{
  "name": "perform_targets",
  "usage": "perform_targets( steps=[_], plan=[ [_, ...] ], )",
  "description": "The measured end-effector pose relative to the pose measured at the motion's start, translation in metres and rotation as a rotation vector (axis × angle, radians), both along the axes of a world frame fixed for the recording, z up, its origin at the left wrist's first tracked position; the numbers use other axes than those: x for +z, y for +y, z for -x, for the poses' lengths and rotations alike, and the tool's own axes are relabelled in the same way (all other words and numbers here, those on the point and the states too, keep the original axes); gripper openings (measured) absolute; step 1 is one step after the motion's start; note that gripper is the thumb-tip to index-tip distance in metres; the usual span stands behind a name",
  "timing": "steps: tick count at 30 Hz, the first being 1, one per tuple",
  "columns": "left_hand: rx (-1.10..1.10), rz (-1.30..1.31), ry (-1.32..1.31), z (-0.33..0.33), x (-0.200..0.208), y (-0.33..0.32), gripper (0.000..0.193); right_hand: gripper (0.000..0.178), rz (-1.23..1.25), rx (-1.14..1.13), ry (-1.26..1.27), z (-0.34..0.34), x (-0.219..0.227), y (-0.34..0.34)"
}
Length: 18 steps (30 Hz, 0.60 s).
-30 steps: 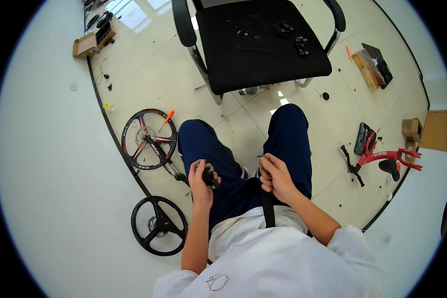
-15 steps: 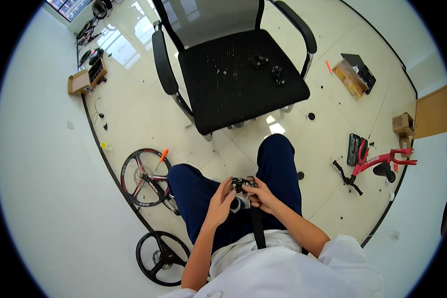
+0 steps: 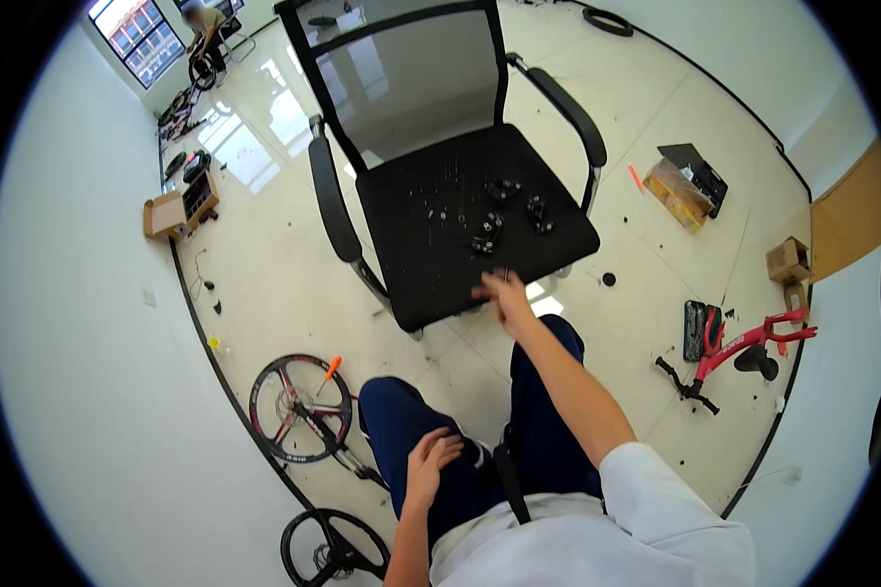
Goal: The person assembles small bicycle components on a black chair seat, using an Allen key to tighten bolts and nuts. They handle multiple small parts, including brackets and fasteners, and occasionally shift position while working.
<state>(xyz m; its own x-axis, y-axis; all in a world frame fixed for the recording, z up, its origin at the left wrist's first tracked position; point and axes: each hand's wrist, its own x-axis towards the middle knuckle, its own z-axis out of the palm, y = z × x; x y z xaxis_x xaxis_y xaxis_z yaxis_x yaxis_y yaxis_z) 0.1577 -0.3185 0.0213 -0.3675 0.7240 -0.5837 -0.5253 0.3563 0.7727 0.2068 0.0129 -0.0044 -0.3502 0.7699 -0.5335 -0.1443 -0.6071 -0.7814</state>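
Three small black metal assemblies, of a kind I cannot make out for certain, lie on the black seat [image 3: 411,284] of an office chair. The nearest black metal assembly [image 3: 487,234] rests just beyond my right hand [image 3: 505,298], which hovers over the seat's front edge, apart from it. That hand is slightly blurred, its fingers stretched out and holding nothing. Farther back are another black assembly [image 3: 503,190] and a third black assembly [image 3: 538,214]. Small loose bits are scattered left of them. My left hand [image 3: 432,464] is open and empty by my left thigh.
Chair armrests [image 3: 333,201] flank the seat. At left are a wheel [image 3: 299,408] with an orange-handled screwdriver [image 3: 330,372] and a black wheel [image 3: 333,548]. A red bike frame [image 3: 749,340] and an open toolbox [image 3: 700,181] lie right. A person [image 3: 206,39] sits far back.
The black assembly I held in both hands now lies on the seat. My right hand has reached forward to the seat edge; my left has drawn back to my thigh. The view has tilted upward.
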Motion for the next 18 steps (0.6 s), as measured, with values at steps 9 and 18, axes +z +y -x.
perform_targets(
  steps=[9,18],
  plan=[
    [-0.101,-0.005,0.016,0.013,-0.003,0.053,0.030,0.022,-0.221,0.257,-0.276,-0.040,0.027,-0.024],
    [-0.067,-0.109,0.386,0.075,-0.023,0.258,0.024,0.043,-1.091,0.215,-0.380,0.003,0.017,0.048]
  ],
)
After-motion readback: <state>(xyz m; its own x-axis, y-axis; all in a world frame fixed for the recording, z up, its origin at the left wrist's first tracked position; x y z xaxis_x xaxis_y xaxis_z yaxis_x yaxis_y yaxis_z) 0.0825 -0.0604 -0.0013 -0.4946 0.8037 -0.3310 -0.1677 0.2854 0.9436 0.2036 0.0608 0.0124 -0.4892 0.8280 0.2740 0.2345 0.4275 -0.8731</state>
